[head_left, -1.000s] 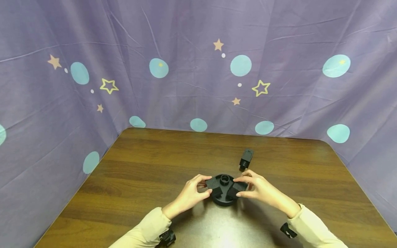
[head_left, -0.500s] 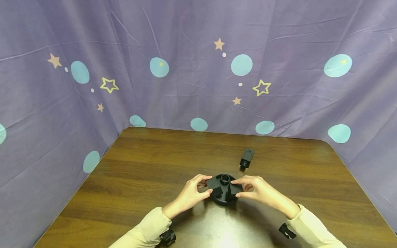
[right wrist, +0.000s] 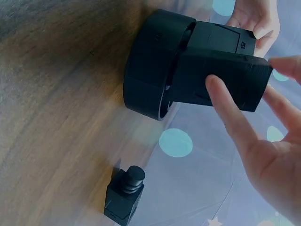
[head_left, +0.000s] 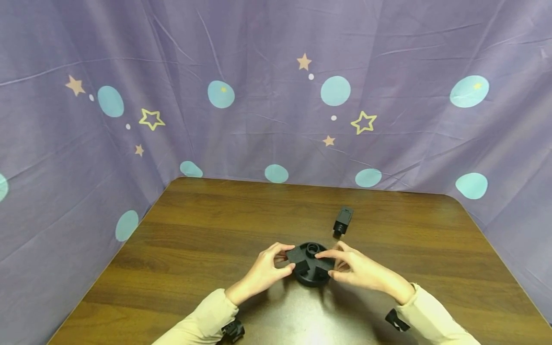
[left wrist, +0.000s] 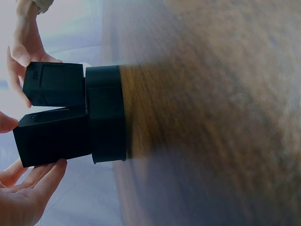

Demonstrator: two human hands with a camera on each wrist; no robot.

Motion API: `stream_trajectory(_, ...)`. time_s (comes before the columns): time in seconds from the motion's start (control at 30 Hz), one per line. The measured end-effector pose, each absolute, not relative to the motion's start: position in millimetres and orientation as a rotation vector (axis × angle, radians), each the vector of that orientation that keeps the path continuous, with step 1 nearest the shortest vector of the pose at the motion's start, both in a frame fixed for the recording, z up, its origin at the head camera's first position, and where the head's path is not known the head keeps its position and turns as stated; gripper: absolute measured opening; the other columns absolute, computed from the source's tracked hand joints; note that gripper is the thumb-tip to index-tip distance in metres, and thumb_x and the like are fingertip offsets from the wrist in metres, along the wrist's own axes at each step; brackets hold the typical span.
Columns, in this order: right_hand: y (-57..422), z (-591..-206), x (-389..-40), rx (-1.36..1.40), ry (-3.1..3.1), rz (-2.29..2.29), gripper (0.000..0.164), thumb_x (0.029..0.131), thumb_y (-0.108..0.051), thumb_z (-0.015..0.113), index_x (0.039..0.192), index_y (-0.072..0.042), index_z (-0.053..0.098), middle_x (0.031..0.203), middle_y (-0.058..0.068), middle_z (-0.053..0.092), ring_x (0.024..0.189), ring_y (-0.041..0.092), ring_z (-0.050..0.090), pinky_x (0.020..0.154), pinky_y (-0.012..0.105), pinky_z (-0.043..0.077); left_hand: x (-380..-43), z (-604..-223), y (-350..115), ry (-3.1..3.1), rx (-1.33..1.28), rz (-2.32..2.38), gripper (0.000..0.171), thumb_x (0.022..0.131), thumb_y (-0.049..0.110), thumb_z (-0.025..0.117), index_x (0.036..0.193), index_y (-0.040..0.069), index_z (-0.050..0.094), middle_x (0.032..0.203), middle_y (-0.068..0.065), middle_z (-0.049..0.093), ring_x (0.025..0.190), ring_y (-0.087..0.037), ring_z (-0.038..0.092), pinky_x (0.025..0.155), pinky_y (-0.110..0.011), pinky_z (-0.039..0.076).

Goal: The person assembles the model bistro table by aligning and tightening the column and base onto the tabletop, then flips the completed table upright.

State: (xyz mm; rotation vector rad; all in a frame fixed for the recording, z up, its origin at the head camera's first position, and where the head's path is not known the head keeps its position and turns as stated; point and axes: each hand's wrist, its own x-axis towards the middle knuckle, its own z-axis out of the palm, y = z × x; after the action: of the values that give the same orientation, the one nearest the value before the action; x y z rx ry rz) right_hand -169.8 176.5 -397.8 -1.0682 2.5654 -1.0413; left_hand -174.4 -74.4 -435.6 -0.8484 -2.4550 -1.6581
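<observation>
On the table stands a round black base (head_left: 312, 281) with an exposed ring-shaped socket (head_left: 312, 249) at its far side. Two black rectangular blocks rise from it, side by side. My left hand (head_left: 269, 264) pinches the left block (left wrist: 54, 139) between thumb and fingers. Around the right block (right wrist: 225, 77) my right hand (head_left: 362, 269) has its thumb at the near edge and a finger reaching across the top. In the right wrist view a fingertip presses that block's side. Where the blocks meet the base is mostly hidden.
A third black block (head_left: 344, 218) with a threaded stub (right wrist: 134, 178) lies on the wooden table (head_left: 215, 215) beyond the base. Purple curtains (head_left: 258, 96) with stars and dots hang behind and to the left of the table. Each wrist carries a black camera.
The right block has shifted slightly left and turned in my right hand, whose fingers have changed their hold and reach further left over it. My left hand and the base have stayed put.
</observation>
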Motion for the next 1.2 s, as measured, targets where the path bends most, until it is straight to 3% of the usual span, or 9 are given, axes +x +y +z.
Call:
stream_trajectory(0.2,171,-400,-174,-1.113,2.721,-1.012,0.039,0.081,-0.035,0.062,0.111,-0.011,0.055,0.084,-0.002,0.043,0.069,0.01,0.051,0.059,0.021,0.049,-173,-433,-74,-2.486,-0.814,-1.666,0.035,0.075,-0.002,0.063,0.11,-0.004,0.056,0.1,-0.013,0.056,0.091,-0.025,0.058,0.082,-0.025,0.051)
stream_trajectory(0.43,164,-404,-180,-1.1,2.813,-1.075,0.039,0.076,-0.035,0.066,0.101,-0.006,0.057,0.097,0.002,0.059,0.081,0.013,0.058,0.069,0.033,0.053,-172,-432,-73,-2.484,-0.8,-1.683,0.035,0.075,-0.005,0.063,0.109,-0.005,0.055,0.1,-0.015,0.056,0.091,-0.027,0.058,0.082,-0.03,0.051)
stream_trajectory(0.67,162,-407,-184,-1.173,2.863,-1.061,0.034,0.081,-0.025,0.064,0.108,-0.005,0.058,0.1,0.003,0.059,0.072,0.013,0.055,0.059,0.026,0.051,-159,-404,-72,-2.472,-0.833,-1.679,0.033,0.074,-0.009,0.061,0.106,-0.012,0.054,0.097,-0.021,0.055,0.088,-0.034,0.058,0.08,-0.039,0.051)
stream_trajectory(0.9,164,-405,-184,-1.2,2.848,-0.987,0.036,0.083,-0.028,0.06,0.114,-0.008,0.057,0.114,0.01,0.053,0.089,0.015,0.056,0.069,0.029,0.051,-157,-402,-72,-2.478,-0.819,-1.701,0.033,0.074,-0.009,0.06,0.106,-0.012,0.053,0.098,-0.021,0.055,0.09,-0.034,0.057,0.082,-0.04,0.05)
stream_trajectory(1.07,170,-406,-187,-1.108,2.783,-1.07,0.041,0.081,-0.024,0.064,0.115,-0.002,0.055,0.101,0.004,0.056,0.067,0.003,0.048,0.055,0.021,0.048,-157,-402,-72,-2.492,-0.805,-1.706,0.034,0.075,-0.009,0.061,0.107,-0.012,0.053,0.098,-0.021,0.055,0.091,-0.034,0.057,0.083,-0.039,0.05)
stream_trajectory(1.2,177,-406,-186,-1.062,2.772,-1.084,0.041,0.082,-0.019,0.064,0.118,-0.003,0.053,0.09,0.0,0.054,0.067,0.002,0.05,0.056,0.019,0.048,-157,-402,-72,-2.495,-0.802,-1.711,0.034,0.075,-0.008,0.061,0.108,-0.012,0.053,0.099,-0.021,0.055,0.091,-0.034,0.057,0.083,-0.039,0.05)
